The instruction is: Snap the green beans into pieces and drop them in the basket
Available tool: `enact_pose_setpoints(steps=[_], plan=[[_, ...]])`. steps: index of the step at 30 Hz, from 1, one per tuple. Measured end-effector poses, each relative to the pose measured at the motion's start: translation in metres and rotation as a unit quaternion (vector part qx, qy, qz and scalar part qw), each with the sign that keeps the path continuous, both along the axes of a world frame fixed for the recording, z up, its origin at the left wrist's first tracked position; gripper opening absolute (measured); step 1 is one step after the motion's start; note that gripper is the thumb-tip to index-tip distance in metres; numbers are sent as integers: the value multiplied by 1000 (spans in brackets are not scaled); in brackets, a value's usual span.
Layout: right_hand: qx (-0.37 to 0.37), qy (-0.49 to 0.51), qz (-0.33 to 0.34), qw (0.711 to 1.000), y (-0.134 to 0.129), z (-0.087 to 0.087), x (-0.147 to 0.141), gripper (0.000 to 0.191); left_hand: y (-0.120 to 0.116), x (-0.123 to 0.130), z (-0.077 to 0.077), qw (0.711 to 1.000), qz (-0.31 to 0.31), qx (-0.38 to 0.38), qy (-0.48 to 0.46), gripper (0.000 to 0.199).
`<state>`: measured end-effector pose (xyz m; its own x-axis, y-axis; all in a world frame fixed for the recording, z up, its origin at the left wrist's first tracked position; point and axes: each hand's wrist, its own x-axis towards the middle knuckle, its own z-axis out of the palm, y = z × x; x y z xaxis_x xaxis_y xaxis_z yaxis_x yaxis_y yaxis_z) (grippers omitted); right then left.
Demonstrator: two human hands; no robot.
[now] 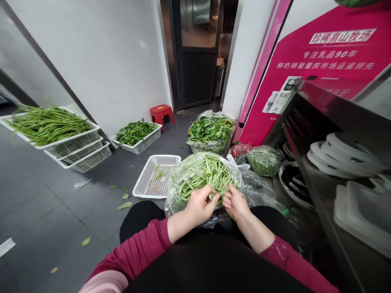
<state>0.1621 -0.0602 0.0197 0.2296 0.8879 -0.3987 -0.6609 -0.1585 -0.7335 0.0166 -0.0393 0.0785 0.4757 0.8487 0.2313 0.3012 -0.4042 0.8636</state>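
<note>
A large clear plastic bag stands between my knees, its mouth spread wide around a heap of green beans. Over the near side of that heap, my left hand is closed with thumb and fingers pinched on a green bean. My right hand, a little to the right, is also closed, its thumb and curled fingers pinching at the same bean. Most of the bean is hidden by my fingers. Left of the bag lies a white perforated basket with a few bean pieces in it.
At left are stacked white baskets topped with long beans. A basket of leafy greens, a red stool and bagged greens stand farther back. A metal shelf with white dishes borders the right. Loose leaves litter the floor.
</note>
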Motion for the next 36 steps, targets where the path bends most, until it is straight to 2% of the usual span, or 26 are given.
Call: enact_pose_setpoints(steps=[1, 2, 4, 6, 7, 9, 12, 15, 17, 20, 22, 24, 27, 29, 32, 34, 36], plan=[[-2, -3, -1, 1000, 1, -1, 1, 36, -2, 0, 2, 1000, -11, -5, 5, 19], [-2, -2, 28, 1000, 1, -1, 2, 35, -1, 1, 4, 999, -15, -30, 1, 19], [2, 20, 174, 984, -3, 3, 3, 33, 10, 1, 7, 992, -26, -123, -23, 19], [9, 57, 329, 943, -10, 8, 2, 34, 24, 0, 6, 967, -79, -236, -46, 21], [16, 70, 373, 925, -13, 10, 0, 34, 29, -1, 4, 951, -115, -284, -50, 22], [38, 79, 391, 916, -18, 13, -2, 32, 36, -2, -2, 922, -165, -347, -52, 26], [53, 72, 351, 932, -20, 13, -5, 25, 40, -1, -9, 921, -153, -349, -85, 31], [34, 74, 330, 940, -20, 9, -5, 28, 46, 0, -7, 944, -99, -291, -124, 32], [19, 80, 304, 949, -19, 7, -5, 29, 48, 0, -4, 966, -68, -227, -108, 28], [8, 89, 210, 974, -17, 4, -6, 30, 34, -4, -4, 998, -51, -42, -15, 22], [0, 85, 145, 986, -13, 2, -8, 30, 14, -6, -8, 991, -65, 103, 52, 22], [-26, 79, 86, 993, -9, -2, -9, 30, -6, -9, -13, 969, -99, 206, 97, 23], [-58, 61, 22, 996, -10, -7, -9, 29, -22, -10, -20, 949, -143, 253, 120, 22], [-42, 39, 67, 996, -15, -8, -12, 26, -21, -9, -24, 957, -131, 228, 124, 21], [-29, 26, 219, 975, -26, -6, -18, 26, -9, -8, -33, 956, -89, 224, 167, 23], [-51, 22, 259, 964, -31, -3, -23, 27, 0, -7, -41, 928, -98, 280, 226, 22], [-81, 20, 245, 966, -35, 1, -29, 31, 10, -6, -48, 893, -116, 324, 292, 19]])
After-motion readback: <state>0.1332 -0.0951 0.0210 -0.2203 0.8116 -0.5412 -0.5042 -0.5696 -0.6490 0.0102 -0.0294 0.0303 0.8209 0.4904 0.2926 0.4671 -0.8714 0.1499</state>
